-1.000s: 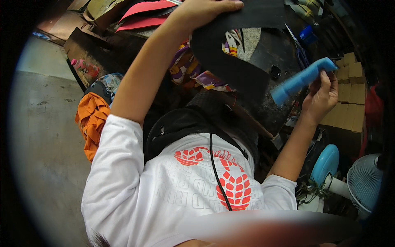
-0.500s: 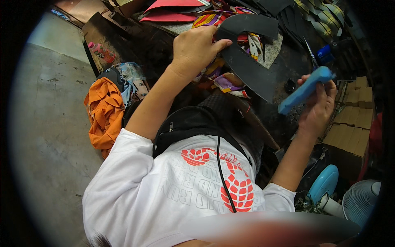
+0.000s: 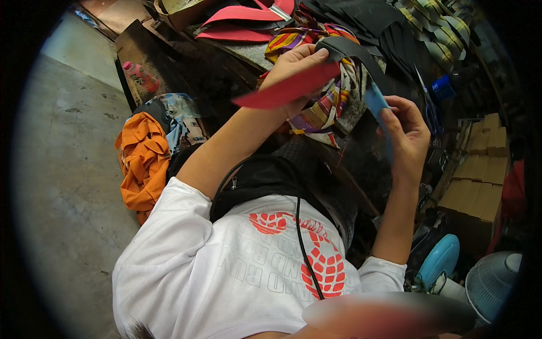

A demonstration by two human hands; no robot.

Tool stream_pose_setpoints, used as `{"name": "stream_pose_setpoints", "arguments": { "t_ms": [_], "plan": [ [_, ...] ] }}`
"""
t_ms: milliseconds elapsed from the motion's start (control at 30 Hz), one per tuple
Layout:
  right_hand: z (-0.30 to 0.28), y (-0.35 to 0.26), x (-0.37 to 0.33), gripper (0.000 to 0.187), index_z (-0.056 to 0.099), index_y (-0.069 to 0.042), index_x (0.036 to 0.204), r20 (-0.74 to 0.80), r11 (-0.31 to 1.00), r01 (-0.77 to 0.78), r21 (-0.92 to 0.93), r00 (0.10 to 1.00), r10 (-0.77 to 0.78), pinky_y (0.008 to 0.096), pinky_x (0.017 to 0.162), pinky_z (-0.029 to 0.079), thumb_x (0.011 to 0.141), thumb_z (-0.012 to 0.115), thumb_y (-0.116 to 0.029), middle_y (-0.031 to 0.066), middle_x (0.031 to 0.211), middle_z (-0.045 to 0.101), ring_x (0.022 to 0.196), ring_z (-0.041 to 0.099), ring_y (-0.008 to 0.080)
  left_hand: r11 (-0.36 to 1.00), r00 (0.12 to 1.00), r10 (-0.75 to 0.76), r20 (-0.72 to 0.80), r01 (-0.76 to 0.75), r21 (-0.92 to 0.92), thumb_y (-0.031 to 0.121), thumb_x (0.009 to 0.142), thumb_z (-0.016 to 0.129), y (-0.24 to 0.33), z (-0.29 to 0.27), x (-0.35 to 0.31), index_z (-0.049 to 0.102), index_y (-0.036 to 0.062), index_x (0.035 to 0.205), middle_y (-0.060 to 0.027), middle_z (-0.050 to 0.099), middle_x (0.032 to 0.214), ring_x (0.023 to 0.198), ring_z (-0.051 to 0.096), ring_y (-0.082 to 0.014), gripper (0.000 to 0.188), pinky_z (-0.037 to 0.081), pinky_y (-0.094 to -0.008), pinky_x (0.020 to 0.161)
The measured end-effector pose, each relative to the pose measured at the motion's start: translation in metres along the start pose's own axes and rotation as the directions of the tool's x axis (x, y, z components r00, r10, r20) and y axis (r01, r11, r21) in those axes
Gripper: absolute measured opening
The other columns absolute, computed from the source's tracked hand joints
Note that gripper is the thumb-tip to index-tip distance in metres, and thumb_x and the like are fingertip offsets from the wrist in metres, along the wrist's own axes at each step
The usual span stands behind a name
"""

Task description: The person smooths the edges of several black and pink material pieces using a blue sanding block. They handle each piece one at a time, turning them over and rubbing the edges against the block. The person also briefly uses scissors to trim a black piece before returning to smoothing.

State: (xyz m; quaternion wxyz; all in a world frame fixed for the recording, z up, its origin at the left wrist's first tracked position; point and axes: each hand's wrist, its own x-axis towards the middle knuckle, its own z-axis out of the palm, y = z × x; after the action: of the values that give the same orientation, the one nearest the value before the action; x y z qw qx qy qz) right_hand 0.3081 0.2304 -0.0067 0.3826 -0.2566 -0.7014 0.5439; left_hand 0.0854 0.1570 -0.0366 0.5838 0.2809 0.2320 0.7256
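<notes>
My left hand (image 3: 296, 63) pinches the bend of a U-shaped sheet piece (image 3: 289, 89), like a shoe upper, black on one face and red on the other. One leg shows its red side over my left wrist; the other, black, reaches toward my right hand (image 3: 407, 133). Closed fingers of that hand grip a long blue foam-like bar (image 3: 375, 101), whose upper end meets the tip of the black leg. Whether they press together I cannot tell. Below the piece, a crumpled multicoloured cloth (image 3: 322, 116) lies on the bench.
Red cut pieces (image 3: 240, 25) and black sheet pieces (image 3: 375, 25) lie at the far side. Scissors (image 3: 426, 104) are right of my right hand. Stacked tan blocks (image 3: 474, 175) and a fan (image 3: 494, 285) stand on the right. An orange cloth (image 3: 144, 164) lies left.
The U-shaped piece has been turned, so one leg now shows its red face. My right hand has moved left and up, bringing the blue bar to the piece's other leg.
</notes>
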Motion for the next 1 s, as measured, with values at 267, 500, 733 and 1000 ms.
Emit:
{"name": "stream_pose_setpoints", "arguments": {
  "t_ms": [267,500,733,1000],
  "plan": [
    [0.021,-0.002,-0.007,0.019,0.066,0.000,0.106,-0.133,0.975,0.065,-0.211,0.987,-0.095,0.0219,0.065,0.053,0.092,0.069,-0.013,0.0039,0.090,0.066,0.078,0.061,0.0072,0.995,0.995,0.103,0.008,-0.103,0.005,0.016,0.098,0.060,-0.016,0.007,0.006,0.053,0.0031,0.114,-0.0071,0.067,0.095,0.079,0.068,-0.0116,0.021,0.059,-0.0246,0.068],
    [0.029,0.004,-0.006,0.016,0.068,-0.001,0.104,-0.130,0.994,0.105,-0.003,0.986,-0.104,0.0180,0.063,0.048,0.091,0.069,-0.010,0.0022,0.088,0.066,0.075,0.059,0.0042,0.986,0.983,0.145,-0.115,-0.134,0.095,0.016,0.097,0.062,-0.031,0.025,0.008,0.054,0.0057,0.116,-0.0080,0.069,0.092,0.075,0.069,-0.0102,0.023,0.058,-0.0231,0.064],
    [0.019,-0.001,-0.007,0.018,0.069,-0.001,0.106,-0.159,0.991,0.108,-0.073,0.980,-0.118,0.0186,0.070,0.046,0.089,0.071,-0.009,-0.0001,0.091,0.066,0.080,0.058,0.0047,0.969,0.981,0.189,-0.043,-0.179,0.171,0.019,0.095,0.065,-0.028,0.022,0.017,0.055,0.0057,0.117,-0.0068,0.070,0.089,0.071,0.068,-0.0090,0.027,0.056,-0.0210,0.060],
    [0.016,0.007,0.000,0.020,0.069,-0.001,0.106,-0.082,0.974,0.211,-0.077,0.973,-0.217,0.0197,0.077,0.046,0.089,0.071,-0.010,0.0031,0.095,0.067,0.087,0.059,0.0075,0.966,0.974,0.211,-0.086,-0.194,0.169,0.018,0.095,0.066,-0.022,0.019,0.029,0.058,0.0039,0.115,-0.0058,0.068,0.094,0.079,0.067,-0.0099,0.026,0.057,-0.0229,0.066]
  ]
}}
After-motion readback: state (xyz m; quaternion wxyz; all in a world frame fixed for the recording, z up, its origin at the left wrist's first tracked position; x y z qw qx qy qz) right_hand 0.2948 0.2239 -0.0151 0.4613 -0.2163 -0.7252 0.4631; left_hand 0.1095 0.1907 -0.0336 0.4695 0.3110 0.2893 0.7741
